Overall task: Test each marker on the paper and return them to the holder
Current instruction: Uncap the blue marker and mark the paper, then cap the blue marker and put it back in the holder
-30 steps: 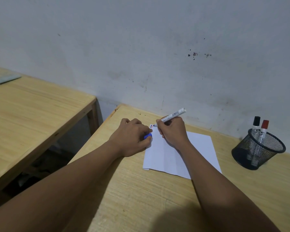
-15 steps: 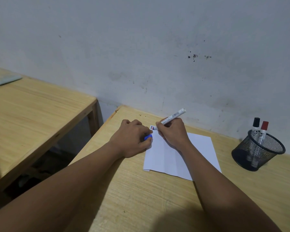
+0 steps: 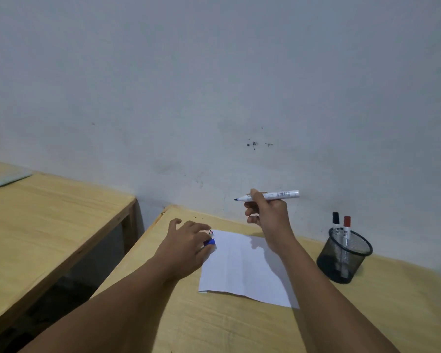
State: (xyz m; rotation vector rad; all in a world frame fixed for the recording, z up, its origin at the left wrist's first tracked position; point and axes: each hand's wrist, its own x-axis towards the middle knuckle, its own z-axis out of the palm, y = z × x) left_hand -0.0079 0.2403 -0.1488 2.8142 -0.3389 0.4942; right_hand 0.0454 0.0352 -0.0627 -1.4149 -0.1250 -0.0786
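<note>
A white sheet of paper (image 3: 242,266) lies on the wooden desk (image 3: 239,327), with short red, black and blue marks (image 3: 211,232) at its far left corner. My right hand (image 3: 267,215) holds an uncapped white marker (image 3: 270,195) in the air above the paper, its blue tip pointing left. My left hand (image 3: 186,244) rests at the paper's left edge and grips the blue cap (image 3: 209,242). A black mesh holder (image 3: 344,258) at the right contains a black-capped marker (image 3: 336,221) and a red-capped marker (image 3: 346,224).
A second wooden table (image 3: 49,225) stands to the left across a dark gap, with a pale flat object (image 3: 5,180) on its far side. A grey-white wall (image 3: 214,98) runs right behind the desk.
My right hand lifted the marker off the paper's corner and up, turning it level. My left hand's fingers have spread a little while keeping the blue cap. The view tilted downward less.
</note>
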